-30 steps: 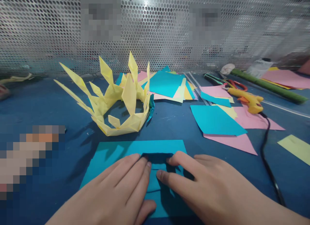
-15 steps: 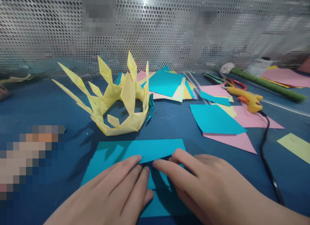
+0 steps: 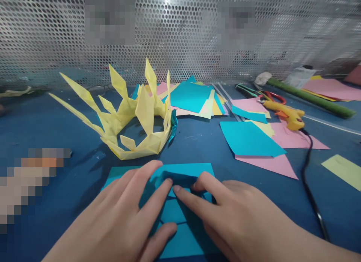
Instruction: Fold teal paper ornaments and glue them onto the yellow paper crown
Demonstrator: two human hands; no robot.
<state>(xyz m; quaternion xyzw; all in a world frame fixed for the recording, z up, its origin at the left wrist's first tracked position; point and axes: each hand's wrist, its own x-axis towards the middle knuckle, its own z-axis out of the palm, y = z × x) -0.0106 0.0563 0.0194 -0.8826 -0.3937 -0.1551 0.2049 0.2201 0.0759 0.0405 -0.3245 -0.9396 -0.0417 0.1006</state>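
A sheet of blue paper (image 3: 180, 245) lies on the table in front of me, its far part folded or curled up toward me, with the inside of the bend in shadow. My left hand (image 3: 121, 202) is over its left side, two fingertips at the raised fold and the thumb apart, nearer me. My right hand (image 3: 231, 205) holds the right end of the fold between a bent finger and the digit below it. Just beyond the sheet stands a yellow folded-paper crown (image 3: 138, 151) with tall pointed spikes and a small teal piece on its right side.
To the right lie loose blue paper (image 3: 251, 140) and pink paper (image 3: 265, 166). A yellow glue gun (image 3: 284, 111) with a black cord (image 3: 307, 171) rests beyond, near a green stem (image 3: 313, 96). A paper pile (image 3: 191, 96) sits by the perforated metal screen (image 3: 180, 40). Someone's blurred arm reaches in at left.
My left fingers have spread apart and moved up over the fold. The paper's flap has lifted and curled between my hands. The view has shifted slightly.
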